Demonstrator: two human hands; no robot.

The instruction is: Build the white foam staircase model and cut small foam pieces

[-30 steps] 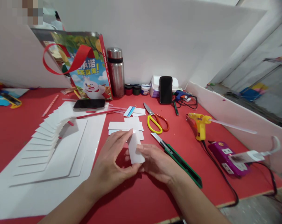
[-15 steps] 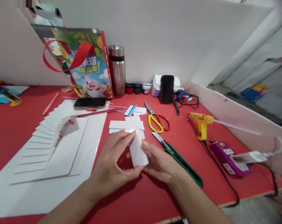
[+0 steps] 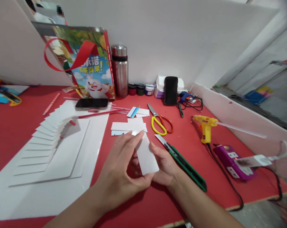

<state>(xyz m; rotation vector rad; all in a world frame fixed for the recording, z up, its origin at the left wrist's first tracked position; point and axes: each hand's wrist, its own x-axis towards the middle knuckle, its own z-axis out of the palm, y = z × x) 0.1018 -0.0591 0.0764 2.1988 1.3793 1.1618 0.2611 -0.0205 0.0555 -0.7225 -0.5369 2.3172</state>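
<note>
Holding: small white card piece [image 3: 147,156], up between L hand [image 3: 121,172] and R hand [image 3: 166,164], just over the red tabletop [image 3: 138,210].
L grip: thumb at the card's near end, index tip by the far end, so fingers are spread abt its full length w/ the card pinched in btwn.
R grip: thumb pressed on the card's right edge, other fingers curled below/behind & mostly hidden, so can't tell exactly where they touch.
Loose strips: white card strips [image 3: 124,126] overlapping just past the L fingertips, incl. a pale blue one w/ dark marks; blue-striped card [image 3: 133,112] is a bit farther back.
Stairs: stair-like fan of white boards [image 3: 42,137] curving across a big white sheet [image 3: 39,204], left of L hand.
Cutting stuff: green/black utility knife [image 3: 187,167] right beside R hand, blade out & pointing away; scissors [image 3: 155,113] w/ yellow & orange handles lie behind it.
Glue corner: yellow hot glue gun [image 3: 206,131] w/ a clear stick out the back, near a purple box [image 3: 225,158] marked B.
Back row: phone [image 3: 92,103] lying flat, cartoon gift bag [image 3: 98,90], steel thermos [image 3: 121,76], paint jars [image 3: 140,90], 2nd phone [image 3: 170,91] propped vs a white box [image 3: 160,83].
</note>
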